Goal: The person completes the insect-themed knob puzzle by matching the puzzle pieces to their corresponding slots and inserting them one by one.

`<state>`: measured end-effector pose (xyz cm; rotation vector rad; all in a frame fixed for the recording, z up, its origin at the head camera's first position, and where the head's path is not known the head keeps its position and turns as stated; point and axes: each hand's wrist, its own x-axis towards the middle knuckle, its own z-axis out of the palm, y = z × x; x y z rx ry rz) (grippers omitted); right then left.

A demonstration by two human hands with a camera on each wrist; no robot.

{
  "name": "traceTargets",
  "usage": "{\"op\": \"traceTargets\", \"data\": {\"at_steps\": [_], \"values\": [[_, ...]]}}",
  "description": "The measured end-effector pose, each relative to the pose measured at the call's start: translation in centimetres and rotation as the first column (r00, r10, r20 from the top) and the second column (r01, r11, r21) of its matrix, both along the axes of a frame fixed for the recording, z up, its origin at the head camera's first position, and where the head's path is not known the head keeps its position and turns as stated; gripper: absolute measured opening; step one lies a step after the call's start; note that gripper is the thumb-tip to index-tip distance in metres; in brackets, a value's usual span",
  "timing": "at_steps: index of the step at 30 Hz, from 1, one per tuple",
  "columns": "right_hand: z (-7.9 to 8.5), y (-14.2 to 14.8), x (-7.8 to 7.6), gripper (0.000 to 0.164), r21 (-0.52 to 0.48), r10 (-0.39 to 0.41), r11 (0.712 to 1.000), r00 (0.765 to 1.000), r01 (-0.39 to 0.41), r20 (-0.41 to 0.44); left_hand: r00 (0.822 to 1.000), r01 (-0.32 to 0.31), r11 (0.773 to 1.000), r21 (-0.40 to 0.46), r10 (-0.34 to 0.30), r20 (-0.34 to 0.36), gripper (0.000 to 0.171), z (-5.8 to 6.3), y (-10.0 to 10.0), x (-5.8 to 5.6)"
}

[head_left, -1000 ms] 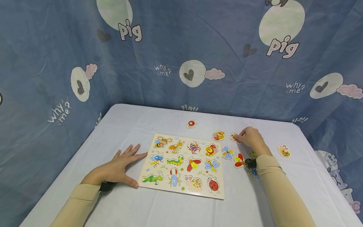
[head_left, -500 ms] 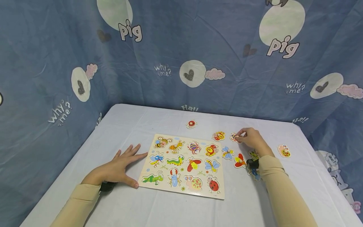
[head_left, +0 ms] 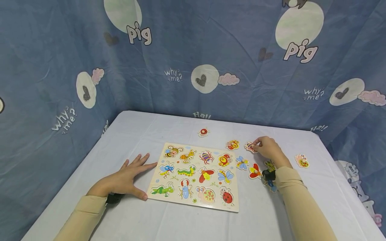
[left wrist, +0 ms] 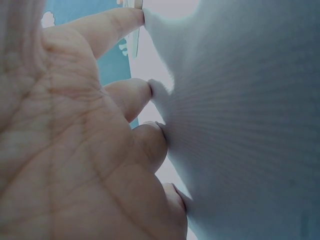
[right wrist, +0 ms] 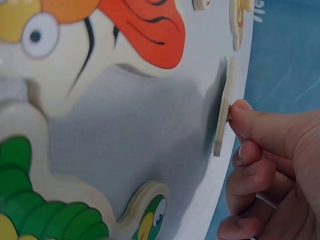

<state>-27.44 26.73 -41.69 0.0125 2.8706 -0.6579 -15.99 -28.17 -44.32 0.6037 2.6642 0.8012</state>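
Observation:
My right hand (head_left: 267,149) pinches the knob of a purple-striped spider puzzle piece (head_left: 249,146) between thumb and fingers. In the right wrist view that piece (right wrist: 225,110) shows edge-on, with a shadow on the cloth beside it. To its left lies the wooden insect puzzle board (head_left: 217,206), covered in pictures of bugs. My left hand (head_left: 126,177) rests with fingers spread on the cloth, thumb and index fingertip right at the board's left edge. Seen from the left wrist, the fingertips (left wrist: 145,90) press onto the white cloth.
Several knobbed pieces lie around the right hand: a butterfly (head_left: 232,144), a blue-winged bee (head_left: 242,162), a red-winged bug (head_left: 255,171) and a snail (head_left: 302,160). A ladybird piece (head_left: 203,132) sits behind the board. Other pieces are partly hidden under the right wrist. A blue curtain (head_left: 247,90) hangs behind the table.
Over the last second my right hand has shifted slightly right and its fingers now pinch the spider piece's knob more closely. My left hand and the board have stayed put.

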Motion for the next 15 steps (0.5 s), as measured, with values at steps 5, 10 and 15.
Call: {"op": "traceTargets", "data": {"at_steps": [5, 10, 15], "values": [[0.18, 0.12, 0.14, 0.027, 0.005, 0.0, 1.0, 1.0, 0.0, -0.002, 1.0, 0.004, 1.0, -0.003, -0.004, -0.004, 0.122, 0.03, 0.0, 0.0], [0.26, 0.04, 0.3, 0.03, 0.002, 0.005, 1.0, 0.999, -0.005, -0.032, 1.0, 0.005, 1.0, -0.003, -0.005, -0.008, 0.122, 0.05, -0.04, 0.01], [0.38, -0.15, 0.5, 0.032, -0.004, 0.012, 1.0, 0.999, -0.012, -0.046, 1.0, 0.005, 1.0, 0.001, -0.005, -0.007, 0.122, 0.1, -0.02, 0.02]]}}
